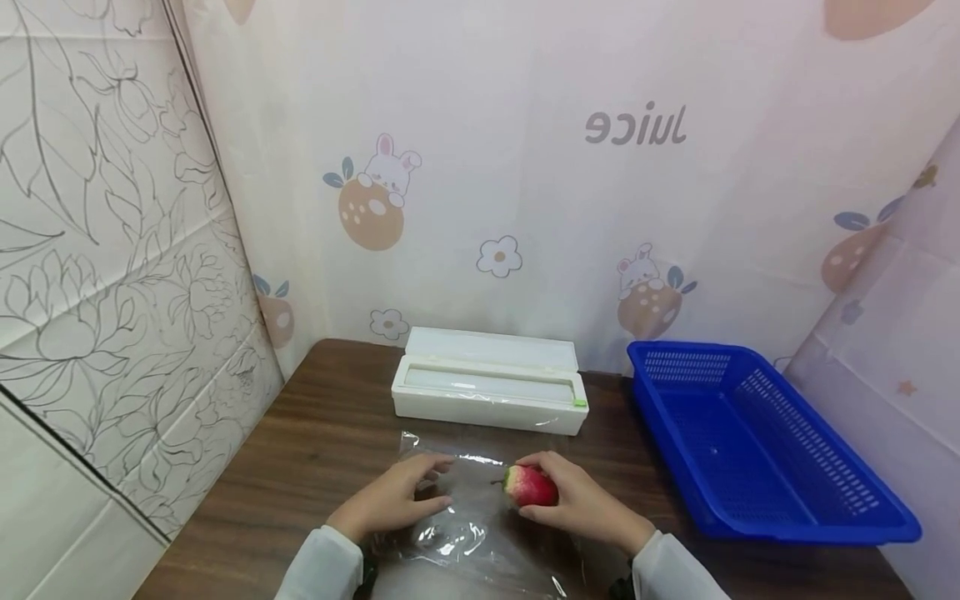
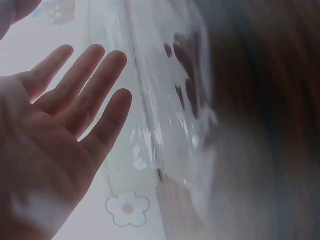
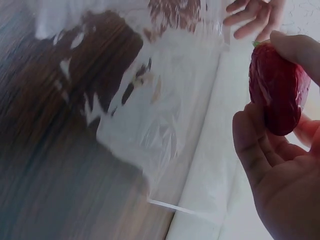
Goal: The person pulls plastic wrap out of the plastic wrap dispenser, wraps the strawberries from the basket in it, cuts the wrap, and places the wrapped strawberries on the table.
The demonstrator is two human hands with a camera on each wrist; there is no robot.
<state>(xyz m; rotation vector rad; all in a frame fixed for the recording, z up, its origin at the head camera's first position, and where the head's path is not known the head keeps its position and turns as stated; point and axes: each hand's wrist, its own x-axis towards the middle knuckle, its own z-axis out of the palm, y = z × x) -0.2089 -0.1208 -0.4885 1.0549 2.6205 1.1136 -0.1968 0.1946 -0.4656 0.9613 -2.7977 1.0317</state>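
My right hand (image 1: 581, 502) holds a red fruit (image 1: 531, 487) between thumb and fingers, above a clear sheet of cling film (image 1: 480, 533). The fruit has a pale yellow-green top and a thin stem that points left. In the right wrist view the glossy red fruit (image 3: 275, 87) sits between the fingertips and thumb. My left hand (image 1: 401, 498) is over the left part of the film, its fingers extended and apart with nothing in them. In the left wrist view its palm and spread fingers show beside the film (image 2: 175, 100).
Behind the film stands a white cling-film dispenser box (image 1: 487, 410), its lid (image 1: 491, 348) raised and a small green piece (image 1: 579, 402) at its right end. A blue plastic basket (image 1: 806, 529) is on the right of the dark wooden table (image 1: 300, 450). Printed curtains hang behind.
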